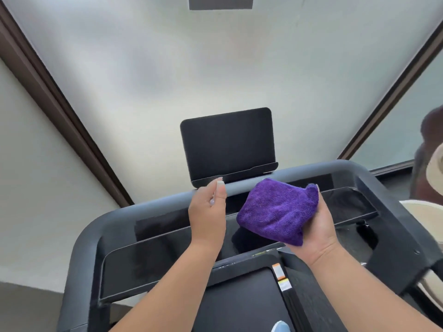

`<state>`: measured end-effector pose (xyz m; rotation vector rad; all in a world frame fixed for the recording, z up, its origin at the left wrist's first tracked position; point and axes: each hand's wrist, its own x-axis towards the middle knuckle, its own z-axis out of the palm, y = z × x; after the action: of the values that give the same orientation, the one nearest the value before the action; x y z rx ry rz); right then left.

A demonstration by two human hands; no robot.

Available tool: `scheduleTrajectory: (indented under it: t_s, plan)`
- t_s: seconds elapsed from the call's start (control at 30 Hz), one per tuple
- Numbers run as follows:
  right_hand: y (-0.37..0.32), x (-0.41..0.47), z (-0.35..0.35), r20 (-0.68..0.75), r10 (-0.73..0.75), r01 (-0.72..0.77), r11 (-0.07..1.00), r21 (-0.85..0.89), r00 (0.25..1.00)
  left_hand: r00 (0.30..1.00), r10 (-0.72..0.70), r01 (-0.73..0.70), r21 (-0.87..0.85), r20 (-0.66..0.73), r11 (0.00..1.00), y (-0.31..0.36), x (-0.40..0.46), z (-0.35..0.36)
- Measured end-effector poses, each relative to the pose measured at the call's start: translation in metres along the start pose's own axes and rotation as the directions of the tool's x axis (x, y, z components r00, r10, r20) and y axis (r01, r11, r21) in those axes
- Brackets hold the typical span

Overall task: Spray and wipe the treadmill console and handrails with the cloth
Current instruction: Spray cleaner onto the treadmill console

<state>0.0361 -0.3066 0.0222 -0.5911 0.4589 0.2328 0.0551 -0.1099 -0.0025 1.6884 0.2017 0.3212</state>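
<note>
1. Frosted window glass (pixel 215 68) fills the background, bounded left and right by dark frame bars (pixel 60 99) that converge downward toward the treadmill.
2. Treadmill console screen (pixel 227 143): black, rounded corners, upright above the front handrail, with a narrow ledge (pixel 239 176) along its lower edge.
3. Front handrail (pixel 239 188): grey bar running left to right, curving at both corners into the side handrails (pixel 79 259).
4. Glossy black console tray (pixel 148 267) lies inside the rail loop; its raised rim follows the rail.
5. Left hand (pixel 207 212): fingers loosely curled, holding nothing, fingertips at the front handrail just below the ledge; contact cannot be confirmed.
6. Right hand (pixel 316 231): palm up, fingers wrapped round a folded purple microfibre cloth (pixel 278 209), held above the tray's centre, just beside the rail.
7. Open space separates the two hands.
8. Treadmill belt (pixel 239 300) and two warning labels (pixel 280 276) lie below the forearms.
</note>
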Motion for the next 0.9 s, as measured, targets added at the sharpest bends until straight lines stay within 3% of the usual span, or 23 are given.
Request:
scheduleTrajectory:
  t_s: [0.3,0.6,0.9]
  plan:
    - [-0.064,-0.03,-0.045,-0.144,-0.143,0.147,0.989,0.023,0.979,0.985,-0.011,0.027,-0.094,0.174,0.995,0.015,-0.004,0.094]
    - [-0.091,-0.029,-0.077,-0.149,-0.173,0.188,0.978,0.092,0.974,0.969,0.047,-0.051,0.013,0.243,0.999,0.015,-0.003,0.141]
    - [-0.098,-0.021,-0.088,-0.162,-0.186,0.203,0.974,0.098,0.969,0.969,-0.07,0.11,-0.159,0.235,0.981,0.008,-0.018,0.151]
